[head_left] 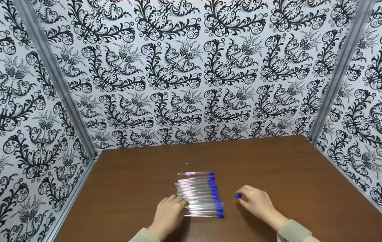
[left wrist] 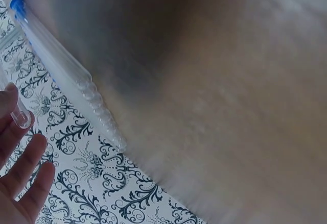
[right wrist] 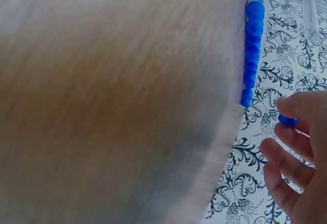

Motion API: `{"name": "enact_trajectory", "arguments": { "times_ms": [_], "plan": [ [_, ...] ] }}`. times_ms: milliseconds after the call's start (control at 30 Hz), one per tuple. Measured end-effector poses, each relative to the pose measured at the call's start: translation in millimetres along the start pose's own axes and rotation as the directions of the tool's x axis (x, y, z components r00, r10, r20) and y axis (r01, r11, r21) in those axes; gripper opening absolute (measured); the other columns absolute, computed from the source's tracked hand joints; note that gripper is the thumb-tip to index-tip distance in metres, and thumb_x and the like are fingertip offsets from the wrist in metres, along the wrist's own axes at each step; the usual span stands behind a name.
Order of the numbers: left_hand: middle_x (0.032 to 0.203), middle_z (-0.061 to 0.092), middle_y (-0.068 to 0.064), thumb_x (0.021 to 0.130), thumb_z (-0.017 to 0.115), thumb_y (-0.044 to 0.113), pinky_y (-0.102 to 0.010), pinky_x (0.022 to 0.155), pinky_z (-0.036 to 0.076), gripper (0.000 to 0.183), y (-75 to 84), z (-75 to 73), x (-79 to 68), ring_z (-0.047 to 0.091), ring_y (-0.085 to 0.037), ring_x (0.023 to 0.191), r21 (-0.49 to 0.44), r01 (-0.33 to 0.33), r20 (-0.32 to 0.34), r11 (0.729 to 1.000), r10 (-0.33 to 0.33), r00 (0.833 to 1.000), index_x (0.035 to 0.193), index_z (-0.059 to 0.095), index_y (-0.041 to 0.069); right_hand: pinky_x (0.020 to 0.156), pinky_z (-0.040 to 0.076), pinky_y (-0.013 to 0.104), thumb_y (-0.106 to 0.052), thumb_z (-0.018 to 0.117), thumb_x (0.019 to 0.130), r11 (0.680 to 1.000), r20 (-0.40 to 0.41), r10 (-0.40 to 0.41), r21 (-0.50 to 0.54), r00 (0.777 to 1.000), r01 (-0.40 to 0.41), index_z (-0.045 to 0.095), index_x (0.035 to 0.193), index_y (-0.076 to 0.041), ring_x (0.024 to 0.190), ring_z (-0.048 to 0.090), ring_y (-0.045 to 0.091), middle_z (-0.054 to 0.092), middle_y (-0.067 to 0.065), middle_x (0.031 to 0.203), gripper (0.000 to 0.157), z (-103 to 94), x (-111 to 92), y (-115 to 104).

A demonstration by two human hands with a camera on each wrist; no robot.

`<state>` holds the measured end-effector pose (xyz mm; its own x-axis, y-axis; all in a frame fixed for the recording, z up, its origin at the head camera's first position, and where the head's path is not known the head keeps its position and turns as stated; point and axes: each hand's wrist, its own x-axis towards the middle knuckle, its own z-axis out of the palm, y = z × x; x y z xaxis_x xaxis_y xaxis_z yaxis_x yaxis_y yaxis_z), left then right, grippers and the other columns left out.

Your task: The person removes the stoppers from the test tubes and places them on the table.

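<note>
Capped clear test tubes (head_left: 194, 191) lie side by side on the table, their blue caps (head_left: 214, 191) pointing right. Over the row's near left end, my left hand (head_left: 170, 210) pinches a clear tube. That tube's rounded end (left wrist: 21, 118) shows at the thumb and forefinger in the left wrist view, and its clear far end (right wrist: 309, 17) appears without a cap in the right wrist view. To the right of the row, my right hand (head_left: 255, 201) pinches a loose blue cap (head_left: 237, 196) between thumb and forefinger, apart from the tube.
The brown wooden table (head_left: 137, 164) lies under everything. Patterned black-and-white panels (head_left: 191, 74) enclose it at the back and both sides, with grey metal posts (head_left: 337, 74) at the back corners.
</note>
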<state>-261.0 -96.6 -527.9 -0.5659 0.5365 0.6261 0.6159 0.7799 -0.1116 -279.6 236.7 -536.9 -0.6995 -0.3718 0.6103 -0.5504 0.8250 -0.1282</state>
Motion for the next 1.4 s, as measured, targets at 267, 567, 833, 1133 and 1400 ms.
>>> {"name": "enact_trajectory", "arguments": {
  "times_ms": [267,567,833,1133,1400],
  "plan": [
    [0.078,0.062,0.013,0.073,0.079,0.023,-0.030,0.060,0.048,0.011,5.9,0.9,-4.4,0.058,-0.010,0.074,-0.039,-0.018,0.036,0.999,0.019,0.999,0.080,0.071,0.021,0.063,0.054,0.032,-0.015,0.080,0.075,0.998,0.124,0.059,0.016,0.991,-0.061,0.072,0.092,-0.013,0.075,0.066,0.012,0.069,-0.006,0.090,0.019,0.4,-6.2,5.6],
    [0.081,0.066,0.014,0.077,0.079,0.027,-0.026,0.064,0.049,0.010,11.4,1.4,-7.6,0.058,-0.007,0.075,-0.103,-0.022,0.184,0.994,0.041,0.982,0.084,0.074,0.021,0.063,0.052,0.032,-0.015,0.078,0.076,0.989,0.287,0.128,0.040,0.949,-0.146,0.073,0.089,-0.018,0.075,0.063,0.009,0.065,-0.011,0.086,0.014,-2.3,-9.4,15.3],
    [0.081,0.065,0.013,0.076,0.077,0.030,-0.041,0.070,0.054,0.011,8.7,7.5,-15.5,0.059,-0.013,0.076,-0.059,-0.040,0.167,0.997,0.049,0.985,0.076,0.069,0.023,0.064,0.052,0.035,-0.018,0.077,0.076,0.982,0.378,0.124,0.087,0.918,-0.168,0.075,0.087,-0.020,0.076,0.062,0.012,0.061,-0.013,0.082,0.012,-3.3,-9.5,17.3],
    [0.076,0.063,0.013,0.074,0.079,0.030,-0.036,0.066,0.053,0.013,10.5,12.0,-13.9,0.058,-0.011,0.073,-0.052,-0.061,0.163,0.997,0.069,0.984,0.073,0.068,0.023,0.061,0.050,0.033,-0.016,0.076,0.076,0.977,0.411,0.138,0.093,0.901,-0.192,0.074,0.086,-0.019,0.072,0.059,0.009,0.058,-0.014,0.080,0.010,-5.7,-14.2,19.1],
    [0.077,0.065,0.013,0.077,0.078,0.028,-0.024,0.060,0.048,0.009,9.9,7.6,-15.1,0.061,-0.007,0.073,-0.098,-0.040,0.202,0.994,0.059,0.978,0.079,0.072,0.022,0.065,0.052,0.036,-0.012,0.072,0.080,0.970,0.451,0.131,0.124,0.883,-0.207,0.075,0.089,-0.019,0.075,0.059,0.010,0.059,-0.013,0.085,0.012,-7.6,-10.8,12.6]
  ]
}}
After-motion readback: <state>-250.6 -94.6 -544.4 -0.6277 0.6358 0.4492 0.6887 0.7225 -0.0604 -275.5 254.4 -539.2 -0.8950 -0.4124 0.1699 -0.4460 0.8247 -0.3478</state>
